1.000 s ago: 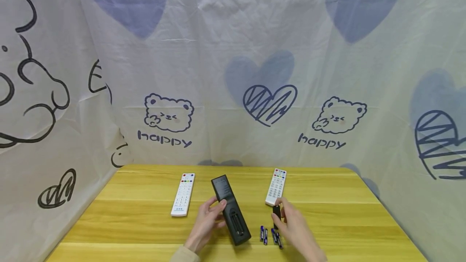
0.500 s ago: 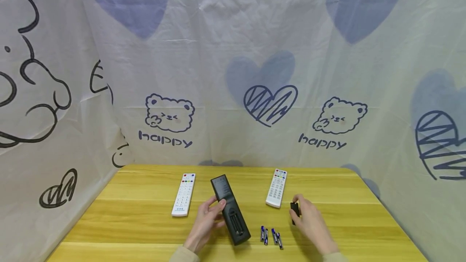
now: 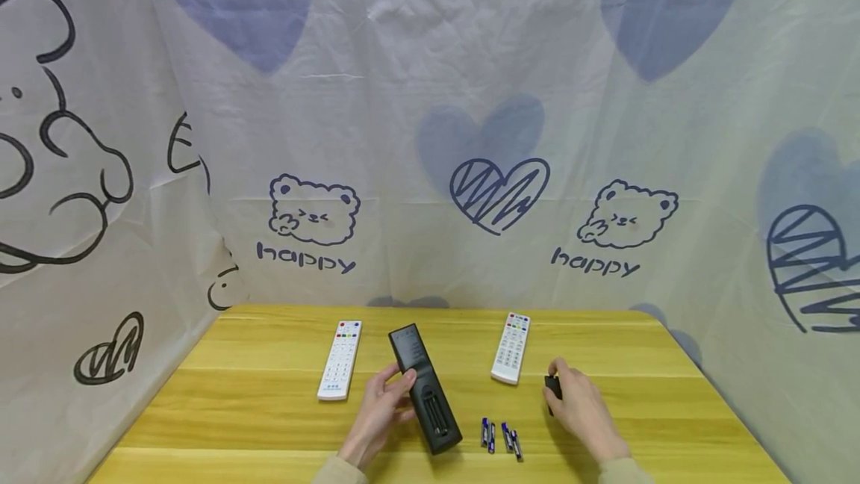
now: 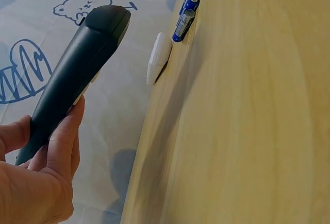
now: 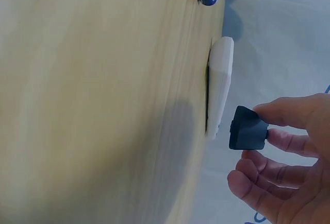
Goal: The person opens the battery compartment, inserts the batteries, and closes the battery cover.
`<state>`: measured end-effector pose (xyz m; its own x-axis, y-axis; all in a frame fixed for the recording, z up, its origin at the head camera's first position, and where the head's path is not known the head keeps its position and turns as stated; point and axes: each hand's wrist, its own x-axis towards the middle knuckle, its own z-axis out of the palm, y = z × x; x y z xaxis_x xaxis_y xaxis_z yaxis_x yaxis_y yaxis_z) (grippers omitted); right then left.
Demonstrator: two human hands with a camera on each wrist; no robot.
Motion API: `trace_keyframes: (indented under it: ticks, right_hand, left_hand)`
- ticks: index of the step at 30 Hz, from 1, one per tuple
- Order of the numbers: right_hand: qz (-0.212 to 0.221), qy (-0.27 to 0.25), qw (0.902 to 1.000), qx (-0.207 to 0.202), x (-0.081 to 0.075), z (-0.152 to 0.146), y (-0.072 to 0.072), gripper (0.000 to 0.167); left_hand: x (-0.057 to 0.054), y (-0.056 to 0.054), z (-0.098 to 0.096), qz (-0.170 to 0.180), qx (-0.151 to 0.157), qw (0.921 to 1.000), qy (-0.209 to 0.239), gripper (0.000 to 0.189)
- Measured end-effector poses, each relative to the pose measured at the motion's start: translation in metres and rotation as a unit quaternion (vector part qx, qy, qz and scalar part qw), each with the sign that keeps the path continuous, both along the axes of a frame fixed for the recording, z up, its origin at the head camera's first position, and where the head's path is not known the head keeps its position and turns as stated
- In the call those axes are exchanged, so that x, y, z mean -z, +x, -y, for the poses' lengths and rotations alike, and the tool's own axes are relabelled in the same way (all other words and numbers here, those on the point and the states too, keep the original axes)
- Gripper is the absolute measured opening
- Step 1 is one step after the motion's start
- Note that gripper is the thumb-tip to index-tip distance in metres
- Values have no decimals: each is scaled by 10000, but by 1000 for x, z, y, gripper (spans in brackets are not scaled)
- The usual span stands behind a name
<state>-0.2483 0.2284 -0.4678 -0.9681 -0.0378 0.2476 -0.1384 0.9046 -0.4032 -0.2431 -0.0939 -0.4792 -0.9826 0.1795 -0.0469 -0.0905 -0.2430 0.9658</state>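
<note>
Only the head view shows the battery slot [image 3: 438, 411] in the black remote [image 3: 418, 372] your left hand [image 3: 375, 413] grips above the table [image 3: 269, 424]; your right hand [image 3: 583, 405] pinches a black cover [image 5: 248, 130] near the batteries [image 3: 507, 437].

1. From far off I see a yellow wooden table [image 3: 235, 394].
2. From its middle, one white remote [image 3: 339, 361] lies at ten o'clock.
3. Another white remote [image 3: 510, 349] lies at two.
4. I count four little batteries [image 3: 507, 437] at four.
</note>
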Motion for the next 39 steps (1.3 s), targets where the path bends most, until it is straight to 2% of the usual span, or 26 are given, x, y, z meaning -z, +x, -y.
trace_keyframes:
  ticks: [7,28,39]
  right_hand:
    - [110,77,9999,-22,1,-2,-2,26]
    - [932,81,9956,28,7,-6,-12,20]
    - [1212,280,9922,36,11,-5,-18,18]
  left_hand:
    - [0,0,1,25,-10,10000,11,62]
    - [0,1,0,5,31,9999,97,62]
    - [1,0,0,-2,20,10000,98,62]
